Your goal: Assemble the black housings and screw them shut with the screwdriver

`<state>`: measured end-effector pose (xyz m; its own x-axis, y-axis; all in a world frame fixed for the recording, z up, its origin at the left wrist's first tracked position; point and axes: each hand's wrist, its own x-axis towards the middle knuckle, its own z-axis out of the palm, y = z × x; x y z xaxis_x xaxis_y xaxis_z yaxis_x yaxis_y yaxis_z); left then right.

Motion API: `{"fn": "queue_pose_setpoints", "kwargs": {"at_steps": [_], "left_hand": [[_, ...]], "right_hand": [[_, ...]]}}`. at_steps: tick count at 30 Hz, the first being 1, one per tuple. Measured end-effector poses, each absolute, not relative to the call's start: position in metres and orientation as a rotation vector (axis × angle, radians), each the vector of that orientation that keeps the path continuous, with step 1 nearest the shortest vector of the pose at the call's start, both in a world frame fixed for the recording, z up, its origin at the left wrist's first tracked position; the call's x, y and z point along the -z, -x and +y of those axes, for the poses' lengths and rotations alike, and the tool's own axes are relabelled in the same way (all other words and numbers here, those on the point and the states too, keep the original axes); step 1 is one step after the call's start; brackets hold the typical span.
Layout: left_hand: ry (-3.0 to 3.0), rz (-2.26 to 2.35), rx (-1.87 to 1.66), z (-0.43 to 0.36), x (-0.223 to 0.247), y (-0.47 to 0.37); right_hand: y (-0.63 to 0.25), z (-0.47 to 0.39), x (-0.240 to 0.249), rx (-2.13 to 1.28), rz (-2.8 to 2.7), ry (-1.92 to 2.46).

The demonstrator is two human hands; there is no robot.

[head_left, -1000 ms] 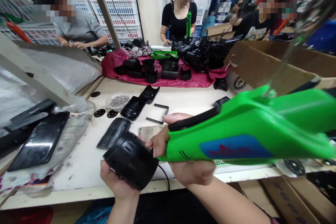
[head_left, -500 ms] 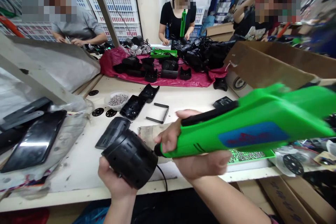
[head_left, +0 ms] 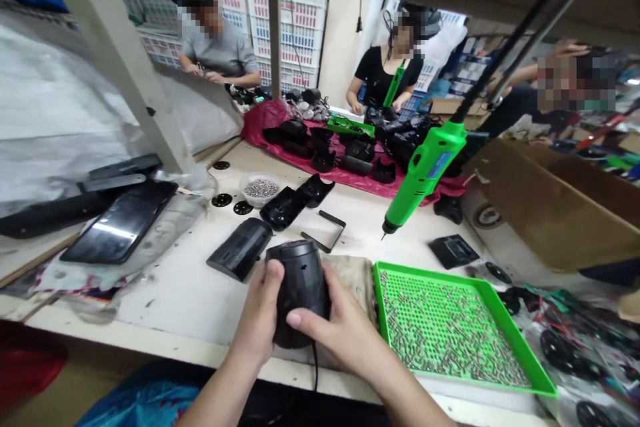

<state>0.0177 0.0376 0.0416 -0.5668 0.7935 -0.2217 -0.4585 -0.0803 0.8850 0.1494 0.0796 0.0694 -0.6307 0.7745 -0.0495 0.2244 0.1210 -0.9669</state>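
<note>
Between my two hands is a black cylindrical plastic housing point(head_left: 299, 280) with a cord hanging from its lower end. My left hand point(head_left: 260, 310) grips its left side, thumb on top. My right hand point(head_left: 333, 323) wraps its right side, with the thumb across the front. The fingers behind the housing are hidden. A green electric screwdriver point(head_left: 420, 177) hangs tip down, apart from my hands, to the right. Just beyond the housing lie a black half shell point(head_left: 241, 248) and a U-shaped black bracket point(head_left: 325, 232).
A green tray point(head_left: 467, 320) of screws stands at the right; a bowl point(head_left: 260, 190) of small metal parts sits farther back. More black shells point(head_left: 285, 208) lie on the table. A cardboard box point(head_left: 560, 193) is at the right. Several people work across the table.
My right hand has let go of the green screwdriver, which now hangs free, and has taken hold of the housing. The housing is turned more upright. The view has shifted.
</note>
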Motion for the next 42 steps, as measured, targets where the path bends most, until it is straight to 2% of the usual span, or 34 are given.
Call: {"fn": "queue_pose_setpoints", "kwargs": {"at_steps": [3, 8, 18, 32, 36, 38, 42], "left_hand": [[-0.56, 1.395, -1.687, 0.04, -0.044, -0.013], [-0.606, 1.393, -1.703, 0.045, -0.039, -0.008], [-0.642, 1.433, -1.74, 0.044, -0.043, -0.009], [-0.621, 1.342, -1.684, 0.046, -0.033, -0.003], [-0.582, 1.394, -1.663, 0.044, -0.039, -0.008], [-0.543, 1.402, -1.606, 0.043, -0.045, -0.007], [-0.494, 1.317, -1.336, 0.047, -0.056, 0.006]], "right_hand": [[-0.146, 0.086, -0.07, -1.761, -1.802, 0.886], [-0.15, 0.093, -0.067, -1.839, -1.707, 0.855], [-0.145, 0.09, -0.062, -1.553, -1.988, 1.074], [-0.147, 0.095, -0.062, -1.643, -1.956, 1.099], [-0.146, 0.093, -0.07, -1.555, -1.96, 1.166], [-0.146, 0.093, -0.076, -1.667, -1.83, 1.254], [-0.148, 0.093, -0.082, -2.186, -1.374, 1.375]]}}
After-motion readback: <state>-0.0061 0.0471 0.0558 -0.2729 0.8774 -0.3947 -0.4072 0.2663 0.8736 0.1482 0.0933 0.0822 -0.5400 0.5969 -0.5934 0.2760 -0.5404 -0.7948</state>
